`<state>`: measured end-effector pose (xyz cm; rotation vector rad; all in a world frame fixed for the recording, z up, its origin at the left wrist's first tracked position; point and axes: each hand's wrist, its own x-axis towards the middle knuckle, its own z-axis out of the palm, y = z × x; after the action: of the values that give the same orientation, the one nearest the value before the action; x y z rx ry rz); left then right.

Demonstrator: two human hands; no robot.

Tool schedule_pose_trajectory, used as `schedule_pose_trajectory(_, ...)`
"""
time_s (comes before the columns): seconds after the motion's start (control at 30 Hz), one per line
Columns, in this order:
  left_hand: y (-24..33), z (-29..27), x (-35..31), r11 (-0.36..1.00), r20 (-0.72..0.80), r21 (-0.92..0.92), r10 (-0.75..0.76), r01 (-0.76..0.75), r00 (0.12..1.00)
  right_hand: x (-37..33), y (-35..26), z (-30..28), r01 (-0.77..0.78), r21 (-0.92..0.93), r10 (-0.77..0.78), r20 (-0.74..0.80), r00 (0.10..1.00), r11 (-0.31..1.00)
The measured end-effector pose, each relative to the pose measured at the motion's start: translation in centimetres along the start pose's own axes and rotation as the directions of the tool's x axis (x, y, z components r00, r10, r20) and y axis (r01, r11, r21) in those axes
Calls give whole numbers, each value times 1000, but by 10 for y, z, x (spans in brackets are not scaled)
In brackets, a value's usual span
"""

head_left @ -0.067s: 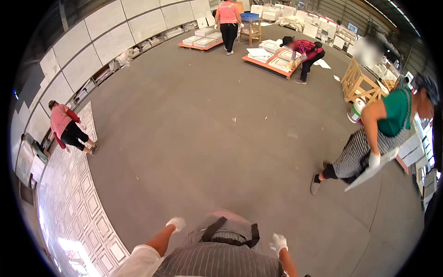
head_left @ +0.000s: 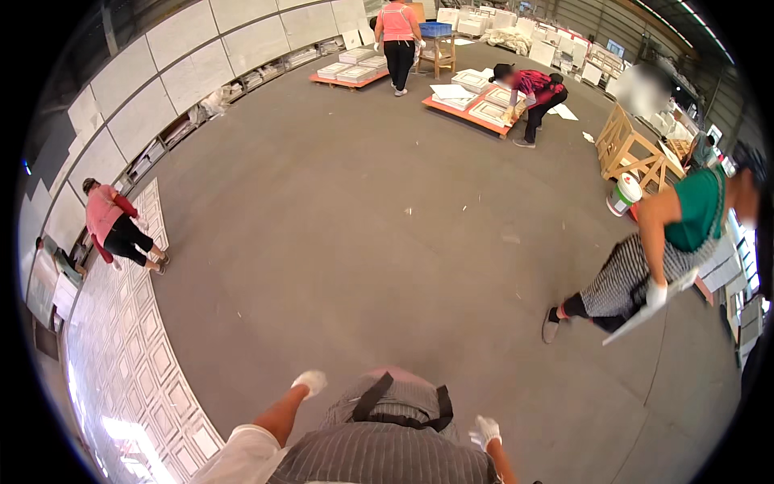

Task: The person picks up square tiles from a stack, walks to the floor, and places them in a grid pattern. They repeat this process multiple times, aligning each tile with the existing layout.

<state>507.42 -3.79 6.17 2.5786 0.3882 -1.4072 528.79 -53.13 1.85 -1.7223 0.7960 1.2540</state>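
My left hand, in a white glove, hangs out in front of the left side of my body over the grey floor. Nothing shows in it, but its fingers blur together. On the other side, my right hand, gloved too, is held low beside my striped apron with its fingers loosely apart and no object in them. Neither hand touches anything. To the right, a co-worker in a green top walks, carrying a thin pale slab with a gloved hand.
Patterned tile panels lie along the left, where a person in pink stands. Orange pallets bear stacked tiles; a person in red bends over one. A wooden crate and a white bucket stand at right. Large slabs line the wall.
The co-worker in green has shifted slightly right with the slab, uncovering more of the crate and another person behind. My left hand has moved slightly right and up, my right hand slightly down.
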Motion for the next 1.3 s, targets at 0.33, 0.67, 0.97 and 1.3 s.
schedule_pose_trajectory(0.33, -31, -342, 236, 517, -563, -758, -210, -399, 799, -4, -206, 66, 178, -174, -177, 21, 984, 969)
schedule_pose_trajectory(0.67, -109, -460, 340, 883, -324, -463, -89, -76, 942, 169, -566, 101, 277, -62, -277, 16, 961, 959)
schedule_pose_trajectory(0.97, -258, -513, 431, 995, 37, 96, -40, 36, 999, 152, -990, 312, 721, 308, -780, 333, 529, 620)
schedule_pose_trajectory(1.3, -362, -878, 661, 989, -255, -151, -47, 9, 966, 386, -1085, 294, 380, -71, -382, -16, 924, 922)
